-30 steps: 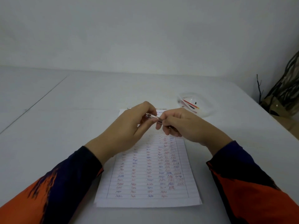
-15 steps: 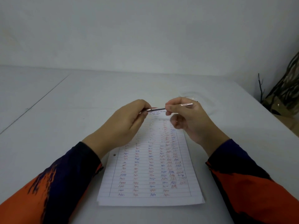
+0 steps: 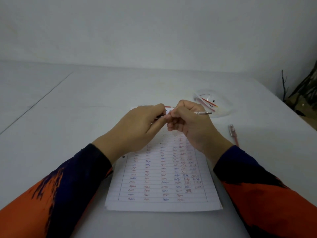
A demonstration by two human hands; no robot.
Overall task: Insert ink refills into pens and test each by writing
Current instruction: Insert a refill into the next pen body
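Both hands meet above the top of a lined sheet [image 3: 163, 182] covered in rows of red and blue test scribbles. My left hand [image 3: 137, 127] pinches one end of a slim pen [image 3: 204, 113] between thumb and fingers. My right hand [image 3: 190, 124] grips the other part of the same pen, whose clear barrel end sticks out to the right past the knuckles. The joint between the two pen parts is hidden by my fingers. A second clear pen with a reddish tint [image 3: 233, 133] lies on the table to the right of my right wrist.
A clear plastic bag [image 3: 214, 103] with red refills and small parts lies at the back right of the white table [image 3: 68, 134]. Another pen piece [image 3: 145, 105] peeks out behind my left hand. Dark branches [image 3: 305, 90] stand off the table's right edge.
My hands have come back together on the pen after holding it stretched apart half a second ago. The view has shifted so the bag and the second pen now show.
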